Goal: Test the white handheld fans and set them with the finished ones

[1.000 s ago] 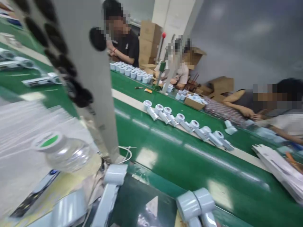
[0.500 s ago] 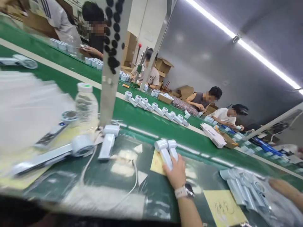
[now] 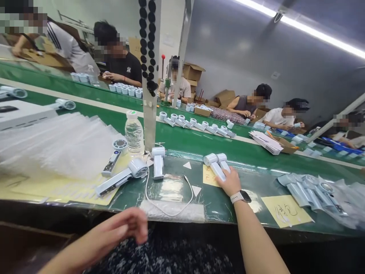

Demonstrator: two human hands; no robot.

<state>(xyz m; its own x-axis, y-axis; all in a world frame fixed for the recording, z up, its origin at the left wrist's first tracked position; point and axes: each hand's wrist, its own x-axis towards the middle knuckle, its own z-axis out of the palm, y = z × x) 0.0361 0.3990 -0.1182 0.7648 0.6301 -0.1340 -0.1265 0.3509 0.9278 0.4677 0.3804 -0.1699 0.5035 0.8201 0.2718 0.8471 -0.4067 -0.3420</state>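
My right hand (image 3: 229, 182), with a watch on its wrist, grips the handles of two pale blue handheld fans (image 3: 216, 163) lying side by side on a yellow note (image 3: 207, 177) on the bench. My left hand (image 3: 124, 228) hovers low over my lap, in front of the bench edge, with its fingers loosely curled and nothing in it. Left of the pair, another fan (image 3: 157, 163) lies with a white cable (image 3: 168, 205) running from it. Two more fans (image 3: 121, 179) (image 3: 115, 153) lie further left on yellow paper.
A water bottle (image 3: 134, 132) stands beside a metal post (image 3: 149, 95). Clear plastic bags (image 3: 54, 146) are piled at left, bagged fans (image 3: 312, 190) at right next to a second yellow note (image 3: 286, 210). A green conveyor (image 3: 182, 139) carries a row of fans (image 3: 196, 125); several people work across it.
The view has tilted down and steadied on the bench. My right hand stays on the two fans. My left hand has come into view at the bottom.
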